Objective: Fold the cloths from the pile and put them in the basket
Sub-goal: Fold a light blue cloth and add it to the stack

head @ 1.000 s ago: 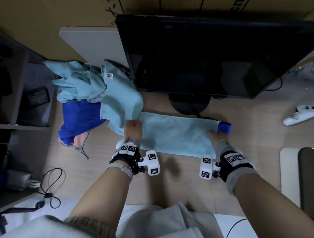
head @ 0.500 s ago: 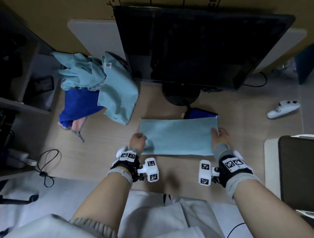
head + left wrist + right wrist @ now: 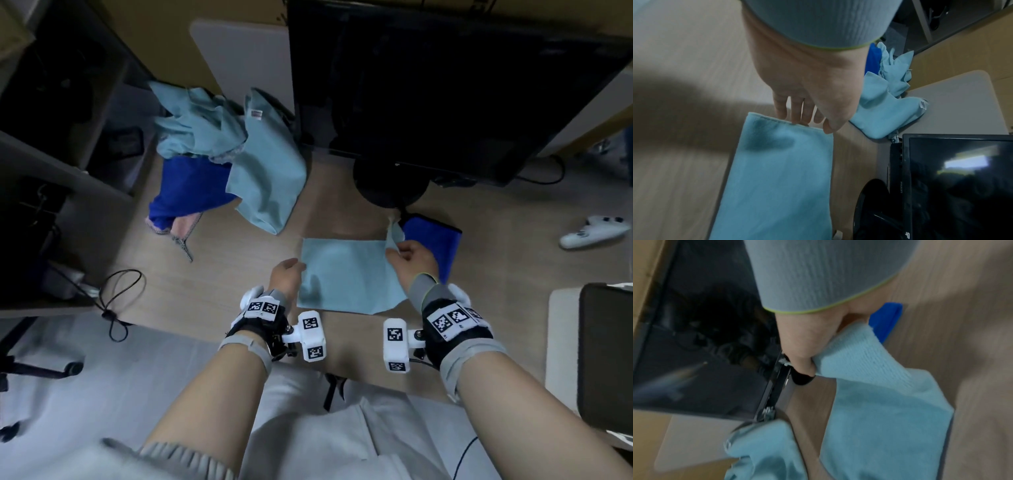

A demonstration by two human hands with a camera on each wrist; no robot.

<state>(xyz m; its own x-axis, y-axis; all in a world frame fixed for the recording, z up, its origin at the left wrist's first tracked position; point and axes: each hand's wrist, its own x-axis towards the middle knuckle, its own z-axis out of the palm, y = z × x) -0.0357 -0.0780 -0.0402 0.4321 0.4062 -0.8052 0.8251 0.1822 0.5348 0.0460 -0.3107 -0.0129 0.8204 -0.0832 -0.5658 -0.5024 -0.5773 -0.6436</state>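
Observation:
A light blue cloth lies flat on the wooden desk. My left hand rests with straight fingers on its left edge. My right hand pinches the cloth's right end, lifted off the desk and drawn toward the left. A folded dark blue cloth lies just right of that hand. The pile of light blue and dark blue cloths sits at the back left. No basket is in view.
A black monitor on a round stand rises right behind the cloth. A white game controller lies far right, a dark object at the right edge. Shelves and a looped cable are on the left.
My right hand has picked up the cloth's right end and carried it left, uncovering the dark blue cloth. My left hand stays at the left edge. The head view has shifted.

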